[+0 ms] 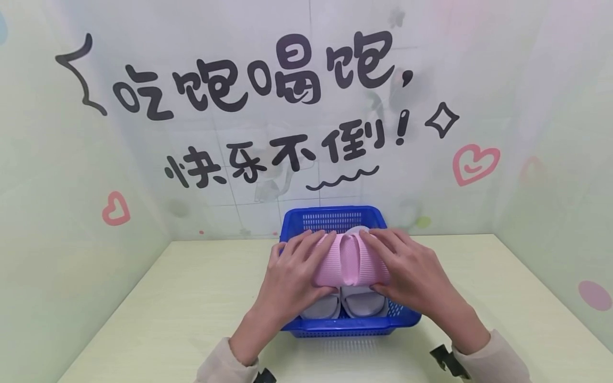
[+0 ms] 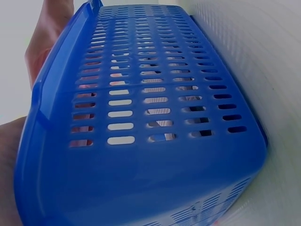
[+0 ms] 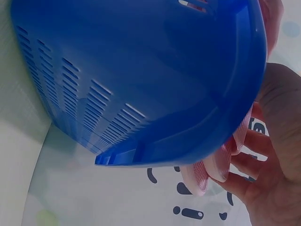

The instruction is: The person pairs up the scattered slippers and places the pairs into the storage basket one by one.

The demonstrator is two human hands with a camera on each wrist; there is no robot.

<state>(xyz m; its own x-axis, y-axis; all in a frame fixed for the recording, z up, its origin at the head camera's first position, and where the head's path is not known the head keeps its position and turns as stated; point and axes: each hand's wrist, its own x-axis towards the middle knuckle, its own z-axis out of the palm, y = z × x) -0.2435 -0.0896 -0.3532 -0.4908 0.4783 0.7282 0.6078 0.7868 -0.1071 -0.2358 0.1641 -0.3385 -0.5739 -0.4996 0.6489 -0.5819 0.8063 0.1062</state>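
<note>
Over the blue plastic basket (image 1: 345, 323), both hands hold a pair of pink ribbed slippers (image 1: 328, 266) side by side. My left hand (image 1: 287, 274) grips the left side, fingers over the top and thumb below. From the other side, my right hand (image 1: 416, 266) grips the right one in the same manner. Under them in the basket lies a pair of pale grey slippers (image 1: 366, 304), partly covered by the pink pair and the hands. In the right wrist view, the fingers curl around pink ribbed edges (image 3: 218, 165) beyond the basket rim. The basket wall (image 2: 141, 174) hides most of the left hand's work in the left wrist view.
The basket stands on a pale wooden table (image 1: 191, 298), near the back wall (image 1: 335, 133) with its black lettering and pink hearts. Side panels (image 1: 551, 186) close off the left and right. Dark straps (image 1: 447, 361) show by the sleeves.
</note>
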